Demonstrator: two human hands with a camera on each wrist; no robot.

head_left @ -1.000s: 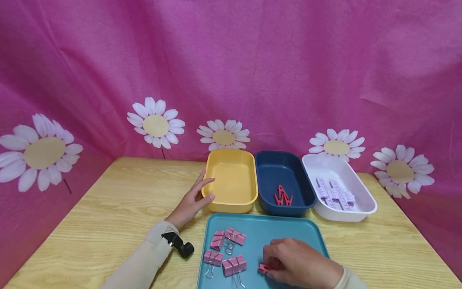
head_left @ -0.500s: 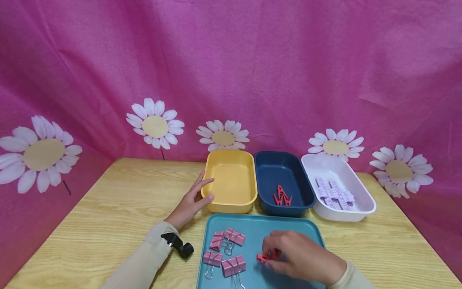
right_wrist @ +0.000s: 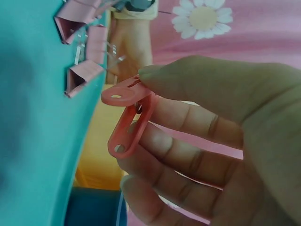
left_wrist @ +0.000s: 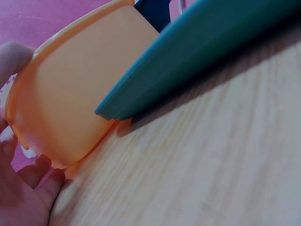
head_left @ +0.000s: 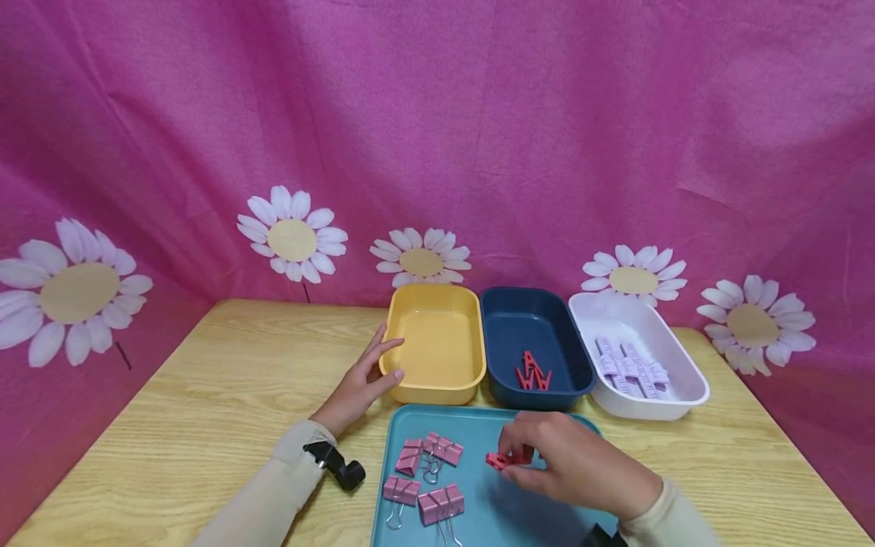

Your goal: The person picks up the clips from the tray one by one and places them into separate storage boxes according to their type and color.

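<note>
Between thumb and fingers my right hand (head_left: 574, 463) pinches a red clothespin (right_wrist: 127, 113), held above the teal tray (head_left: 472, 425). Its two handle ends stand apart in the right wrist view. My left hand (head_left: 358, 384) rests against the left side of the yellow bin (head_left: 437, 342), thumb and a finger at its rim, fingers spread. Several pink binder clips (head_left: 443, 504) lie on the tray's left part. In the dark blue bin (head_left: 529, 319) are red clothespins (head_left: 533, 371), loosely piled.
A white bin (head_left: 622, 311) at the right holds lilac pieces with ruler-like markings (head_left: 629, 368). The three bins stand side by side behind the tray on the wooden table (head_left: 273, 365). A pink curtain (head_left: 478, 152) with printed daisies hangs behind.
My right hand has lifted the red clothespin off the tray and moved it up toward the bins. The left hand stays at the yellow bin.
</note>
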